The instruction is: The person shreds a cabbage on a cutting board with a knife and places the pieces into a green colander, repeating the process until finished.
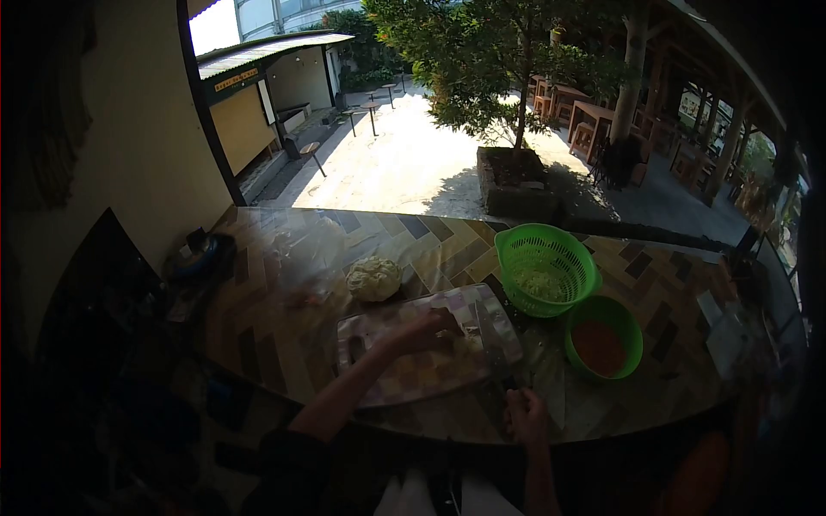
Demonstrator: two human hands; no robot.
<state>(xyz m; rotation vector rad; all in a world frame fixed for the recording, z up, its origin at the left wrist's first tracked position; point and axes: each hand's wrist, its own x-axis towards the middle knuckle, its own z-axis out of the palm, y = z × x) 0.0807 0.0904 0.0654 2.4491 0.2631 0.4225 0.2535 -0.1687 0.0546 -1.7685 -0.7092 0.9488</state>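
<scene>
On the patterned board (pixel 391 378), the pale pieces (pixel 469 342) lie between my left hand (pixel 443 323) and the knife (pixel 490 335). My right hand (pixel 525 416) is wrapped round the handle, near the table (pixel 258 301) edge, with the blade pointing away from me across the board's right side. My left hand curls down over the pieces; I cannot tell whether it pinches any or merely rests there. I take this to be the cutting step, between strokes or just at one, as the blade lies just beside the food. The next move, I judge, calls for steadying the pieces and tucking my left hand clear of the edge. Beyond the board sits a white head (pixel 374 279); to the right, a green colander (pixel 572 249) holds pale bits (pixel 540 282), and a green bowl (pixel 602 307) beside it holds something orange (pixel 600 348).
</scene>
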